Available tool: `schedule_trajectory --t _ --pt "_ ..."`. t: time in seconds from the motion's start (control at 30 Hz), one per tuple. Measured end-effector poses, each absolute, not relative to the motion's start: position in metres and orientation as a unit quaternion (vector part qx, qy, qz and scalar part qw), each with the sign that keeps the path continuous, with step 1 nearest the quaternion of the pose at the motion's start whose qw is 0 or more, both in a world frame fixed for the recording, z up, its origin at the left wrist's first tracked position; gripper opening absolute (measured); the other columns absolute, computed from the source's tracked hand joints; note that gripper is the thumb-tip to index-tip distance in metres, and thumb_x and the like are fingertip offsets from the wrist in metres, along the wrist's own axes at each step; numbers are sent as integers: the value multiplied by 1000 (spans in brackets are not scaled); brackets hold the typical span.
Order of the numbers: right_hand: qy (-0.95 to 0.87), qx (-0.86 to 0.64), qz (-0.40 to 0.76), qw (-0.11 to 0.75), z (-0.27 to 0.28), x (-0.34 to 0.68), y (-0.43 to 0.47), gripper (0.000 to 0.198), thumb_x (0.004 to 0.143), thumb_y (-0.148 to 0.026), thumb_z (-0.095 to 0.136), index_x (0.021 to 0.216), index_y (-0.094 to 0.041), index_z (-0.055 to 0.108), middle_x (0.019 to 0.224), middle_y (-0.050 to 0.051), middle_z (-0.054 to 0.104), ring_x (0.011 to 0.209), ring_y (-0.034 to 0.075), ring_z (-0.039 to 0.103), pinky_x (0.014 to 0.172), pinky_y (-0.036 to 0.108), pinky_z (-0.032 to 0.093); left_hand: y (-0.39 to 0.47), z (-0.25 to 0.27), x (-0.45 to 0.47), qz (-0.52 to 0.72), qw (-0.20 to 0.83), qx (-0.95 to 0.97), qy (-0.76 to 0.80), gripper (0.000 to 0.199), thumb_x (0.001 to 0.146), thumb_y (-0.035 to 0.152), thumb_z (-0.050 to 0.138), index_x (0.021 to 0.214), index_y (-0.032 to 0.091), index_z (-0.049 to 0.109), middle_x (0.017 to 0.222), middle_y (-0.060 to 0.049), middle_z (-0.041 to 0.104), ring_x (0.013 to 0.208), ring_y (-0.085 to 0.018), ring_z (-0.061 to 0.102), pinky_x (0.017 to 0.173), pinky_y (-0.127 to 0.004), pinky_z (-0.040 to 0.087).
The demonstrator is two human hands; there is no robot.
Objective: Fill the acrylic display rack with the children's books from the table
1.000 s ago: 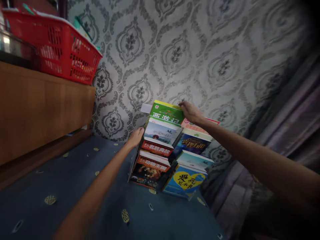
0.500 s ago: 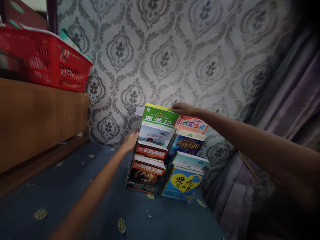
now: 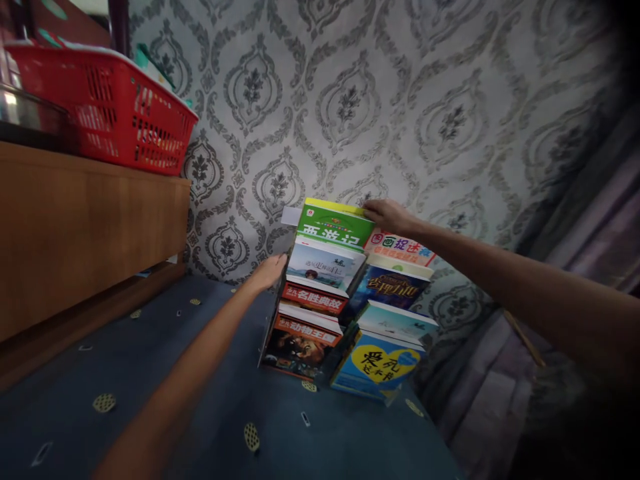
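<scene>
Several books stand in two tiered columns on the cloth-covered surface, seemingly in a book rack whose thin side edge (image 3: 269, 327) shows at the left. At the upper left is a green book (image 3: 333, 227) with a yellow top edge. My right hand (image 3: 393, 217) is closed on its upper right corner, fingertips partly hidden. Against the rack's left side, level with a pale landscape-cover book (image 3: 323, 267), my left hand (image 3: 270, 271) grips with its fingertips out of sight. Lower down are an orange animal book (image 3: 300, 347) and a blue book with a yellow heart (image 3: 380, 363).
A red plastic basket (image 3: 115, 113) rests on a wooden cabinet (image 3: 90, 233) at the left. Patterned wallpaper (image 3: 345, 107) rises behind the books. Grey-purple curtains (image 3: 565, 220) hang at the right. Dark blue patterned cloth (image 3: 210, 413) covers the surface below.
The whole scene has shifted slightly to the right as the camera turned. Both hands keep their places on the green book and the rack's side.
</scene>
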State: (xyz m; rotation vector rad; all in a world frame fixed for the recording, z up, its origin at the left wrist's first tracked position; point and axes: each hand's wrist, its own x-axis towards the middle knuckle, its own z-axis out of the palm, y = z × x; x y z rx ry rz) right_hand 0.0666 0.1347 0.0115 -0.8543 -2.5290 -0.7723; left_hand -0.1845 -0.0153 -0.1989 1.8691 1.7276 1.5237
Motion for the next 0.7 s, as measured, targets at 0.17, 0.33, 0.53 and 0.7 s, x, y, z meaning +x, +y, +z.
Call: schedule_trajectory --t 0.17,0.33,0.53,0.7 --pt "-905 -299 -267 143 21 67 131 31 90 -29 42 93 -16 70 83 9 72 71 20 61 65 29 42 -19 -195 -186 476 65 624 616 46 98 38 31 102 13 69 115 -17 73 111 -29 65 103 -38 43" --pt "-915 -294 -256 104 27 68 130 32 90 -30 45 95 -18 74 84 6 73 75 20 62 69 28 43 -23 -197 -183 481 57 618 619 48 98 36 29 103 12 70 117 -19 72 112 -31 65 102 -41 44" --pt "-917 -298 -243 103 28 69 132 32 89 -31 48 98 -19 76 82 4 75 72 19 63 66 28 44 -21 -202 -180 511 70 613 599 52 99 35 26 119 16 69 127 -12 70 121 -27 62 105 -37 43" --pt "-911 -309 -259 83 31 67 129 33 87 -29 47 97 -18 77 83 6 75 73 20 64 67 29 43 -16 -200 -177 535 78 616 573 54 100 34 25 140 16 55 147 -7 55 139 -21 47 115 -32 33"
